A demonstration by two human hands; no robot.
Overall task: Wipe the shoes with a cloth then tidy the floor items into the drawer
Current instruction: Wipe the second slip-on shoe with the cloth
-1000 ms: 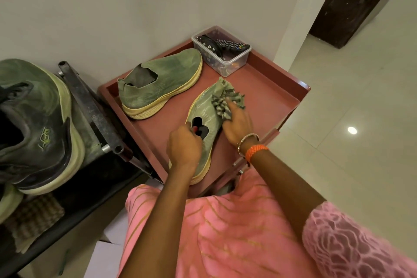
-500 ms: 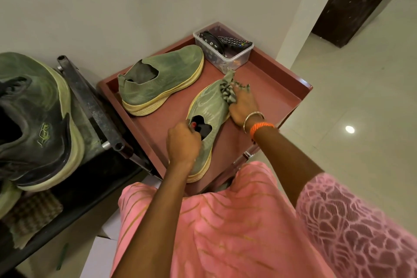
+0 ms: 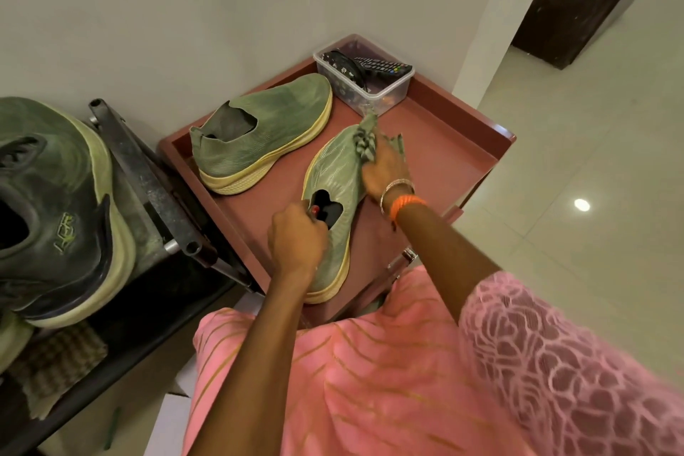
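Near shoe on red tray. Left hand grips heel collar, thumb inside opening. Right hand, blurred, seemingly clutches cloth bunched over toe, fingers curled on it.

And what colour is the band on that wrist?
Bright orange band, on the right wrist beside a metal bangle; head view.

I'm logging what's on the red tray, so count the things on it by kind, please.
Green slip-on shoes: 2, the far shoe and the near shoe, which the left hand grips at the opening
Cloths: 1, the cloth under the right hand
Clear plastic boxes: 1, the clear box
Total: 4
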